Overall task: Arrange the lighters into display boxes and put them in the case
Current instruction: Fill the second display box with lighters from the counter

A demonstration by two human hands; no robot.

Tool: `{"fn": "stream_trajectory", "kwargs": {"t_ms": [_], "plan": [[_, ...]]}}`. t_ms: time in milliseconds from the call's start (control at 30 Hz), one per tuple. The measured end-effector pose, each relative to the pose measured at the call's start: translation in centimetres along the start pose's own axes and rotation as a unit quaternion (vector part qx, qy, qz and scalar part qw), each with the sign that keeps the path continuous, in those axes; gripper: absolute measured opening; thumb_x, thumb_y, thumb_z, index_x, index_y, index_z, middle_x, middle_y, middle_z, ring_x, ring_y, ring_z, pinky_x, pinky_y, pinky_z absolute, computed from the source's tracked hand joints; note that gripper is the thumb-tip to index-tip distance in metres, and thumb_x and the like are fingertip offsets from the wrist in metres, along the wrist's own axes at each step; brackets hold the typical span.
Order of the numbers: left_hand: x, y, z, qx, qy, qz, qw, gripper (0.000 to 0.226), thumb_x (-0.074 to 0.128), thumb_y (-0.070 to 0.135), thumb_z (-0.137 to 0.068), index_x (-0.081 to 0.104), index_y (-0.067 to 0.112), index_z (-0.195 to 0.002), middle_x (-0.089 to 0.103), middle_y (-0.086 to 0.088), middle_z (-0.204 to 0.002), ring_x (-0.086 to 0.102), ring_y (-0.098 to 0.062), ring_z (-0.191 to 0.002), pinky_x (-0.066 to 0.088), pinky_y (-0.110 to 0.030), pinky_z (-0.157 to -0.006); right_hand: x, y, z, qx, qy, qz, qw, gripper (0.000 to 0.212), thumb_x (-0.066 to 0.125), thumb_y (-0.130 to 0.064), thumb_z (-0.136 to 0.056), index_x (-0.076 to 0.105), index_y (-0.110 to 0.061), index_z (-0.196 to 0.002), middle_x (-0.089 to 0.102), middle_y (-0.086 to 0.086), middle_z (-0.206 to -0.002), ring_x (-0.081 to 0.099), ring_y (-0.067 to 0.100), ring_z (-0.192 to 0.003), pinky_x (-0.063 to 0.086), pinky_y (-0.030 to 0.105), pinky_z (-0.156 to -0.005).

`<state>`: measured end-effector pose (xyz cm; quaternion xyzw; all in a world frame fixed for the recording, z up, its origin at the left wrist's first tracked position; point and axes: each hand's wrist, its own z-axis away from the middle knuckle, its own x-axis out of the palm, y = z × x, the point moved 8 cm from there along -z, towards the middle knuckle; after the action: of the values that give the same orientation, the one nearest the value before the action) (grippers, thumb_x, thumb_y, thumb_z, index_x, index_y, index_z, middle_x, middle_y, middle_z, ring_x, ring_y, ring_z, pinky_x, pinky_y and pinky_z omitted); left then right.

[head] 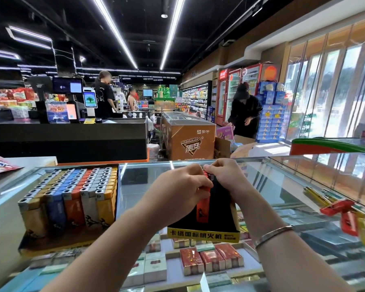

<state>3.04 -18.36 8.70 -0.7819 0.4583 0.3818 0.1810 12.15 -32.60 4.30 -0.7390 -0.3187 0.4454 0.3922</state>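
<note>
I am watching both hands working above a glass counter top, smooth and reflective. The left hand is curling its fingers tightly around the upper part of a red lighter, a flat rectangular plastic body with a dark printed figure near its base. The right hand is pinching closed at the lighter's top end, fingertips touching it just beside the left thumb. A thin metal bracelet is circling the right wrist.

Directly below the fingers, the lighter is hanging into a black cardboard display box with a yellow printed front strip; its interior is looking dark and mostly unfilled. To the left of the left fingers, a filled display box is holding upright rows of yellow, blue, orange and grey lighters with metal caps. Well to the right of the right fingers, loose lighters are lying on the glass.
</note>
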Motion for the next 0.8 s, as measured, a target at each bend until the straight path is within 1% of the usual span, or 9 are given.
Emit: {"fn": "stream_trajectory", "kwargs": {"t_ms": [133, 267, 400, 467, 500, 567, 667, 733, 800], "plan": [[0.8, 0.6, -0.1, 0.023, -0.002, -0.033, 0.999, 0.022, 0.065, 0.025, -0.086, 0.07, 0.023, -0.107, 0.064, 0.005, -0.105, 0.064, -0.016, -0.087, 0.051, -0.027, -0.075, 0.0, -0.1, 0.0, -0.001, 0.0, 0.009, 1.0, 0.023, 0.065, -0.028, -0.085, 0.064, -0.01, -0.071, 0.061, 0.001, -0.068, 0.055, 0.013, -0.067, 0.041, 0.025, -0.059], [1.2, -0.6, -0.2, -0.014, -0.004, -0.03, 0.999, 0.021, 0.063, 0.028, -0.086, 0.07, 0.025, -0.106, 0.06, 0.008, -0.103, 0.06, -0.015, -0.086, 0.045, -0.025, -0.07, -0.1, -0.1, -0.1, -0.008, 0.01, 0.026, 1.0, 0.028, 0.065, -0.029, -0.085, 0.057, -0.015, -0.062, 0.057, -0.002, -0.063, 0.05, 0.01, -0.062, 0.035, 0.024, -0.054], [0.8, -1.0, 0.0, -0.012, 0.016, -0.038, 0.999, 0.008, 0.07, 0.027, -0.079, 0.068, 0.026, -0.087, 0.054, 0.015, -0.086, 0.049, -0.006, -0.072, 0.038, -0.021, -0.059, 0.1, 0.0, -0.2, -0.008, 0.003, 0.018, 1.0, 0.027, 0.066, -0.029, -0.085, 0.057, -0.015, -0.064, 0.058, 0.0, -0.066, 0.052, 0.011, -0.063, 0.038, 0.025, -0.055], [0.9, -1.7, 0.1, -0.032, 0.021, -0.01, 0.999, 0.009, 0.073, 0.028, -0.076, 0.064, 0.03, -0.078, 0.048, 0.021, -0.08, 0.05, -0.004, -0.073, 0.042, -0.022, -0.058, 0.3, 0.2, -0.2, 0.002, -0.005, 0.002, 1.0, 0.026, 0.066, -0.03, -0.085, 0.058, -0.015, -0.065, 0.059, 0.003, -0.069, 0.055, 0.014, -0.067, 0.045, 0.027, -0.06], [1.0, -2.4, 0.2, -0.052, 0.017, 0.023, 0.998, 0.011, 0.074, 0.029, -0.075, 0.064, 0.034, -0.076, 0.049, 0.023, -0.079, 0.05, -0.003, -0.076, 0.045, -0.024, -0.062, 0.3, 0.3, -0.2, 0.008, -0.01, -0.008, 1.0, 0.026, 0.066, -0.029, -0.085, 0.058, -0.015, -0.066, 0.06, 0.004, -0.071, 0.056, 0.017, -0.069, 0.047, 0.031, -0.065], [1.5, -3.9, 0.2, -0.092, -0.004, 0.117, 0.989, 0.02, 0.077, 0.028, -0.073, 0.063, 0.043, -0.07, 0.053, 0.026, -0.084, 0.048, 0.001, -0.088, 0.047, -0.029, -0.076, 0.4, 0.4, -0.2, 0.016, -0.015, -0.018, 1.0, 0.025, 0.066, -0.029, -0.085, 0.058, -0.013, -0.067, 0.061, 0.006, -0.073, 0.058, 0.019, -0.071, 0.049, 0.034, -0.068], [2.4, -5.3, 0.5, -0.132, -0.035, 0.214, 0.967, 0.028, 0.079, 0.029, -0.071, 0.063, 0.053, -0.071, 0.051, 0.028, -0.099, 0.038, 0.0, -0.109, 0.034, -0.023, -0.092, 0.3, 0.4, -0.2, 0.018, -0.015, -0.017, 1.0, 0.024, 0.066, -0.03, -0.085, 0.06, -0.011, -0.071, 0.062, 0.007, -0.075, 0.058, 0.017, -0.071, 0.048, 0.031, -0.064], [3.0, -6.1, 0.7, -0.161, -0.05, 0.239, 0.956, 0.031, 0.079, 0.034, -0.07, 0.06, 0.055, -0.083, 0.042, 0.027, -0.118, 0.028, -0.002, -0.12, 0.025, -0.022, -0.095, 0.3, 0.4, -0.2, 0.016, -0.019, -0.019, 1.0, 0.024, 0.065, -0.031, -0.085, 0.061, -0.01, -0.073, 0.063, 0.007, -0.076, 0.06, 0.018, -0.073, 0.049, 0.03, -0.064], [3.9, -7.0, 1.2, -0.204, -0.075, 0.261, 0.941, 0.05, 0.079, 0.04, -0.068, 0.049, 0.054, -0.106, 0.027, 0.017, -0.136, 0.021, -0.006, -0.128, 0.024, -0.022, -0.097, 0.3, 0.5, -0.2, 0.012, -0.026, -0.02, 0.999, 0.024, 0.065, -0.032, -0.086, 0.06, -0.013, -0.072, 0.066, 0.008, -0.081, 0.062, 0.02, -0.078, 0.051, 0.033, -0.068]]}}
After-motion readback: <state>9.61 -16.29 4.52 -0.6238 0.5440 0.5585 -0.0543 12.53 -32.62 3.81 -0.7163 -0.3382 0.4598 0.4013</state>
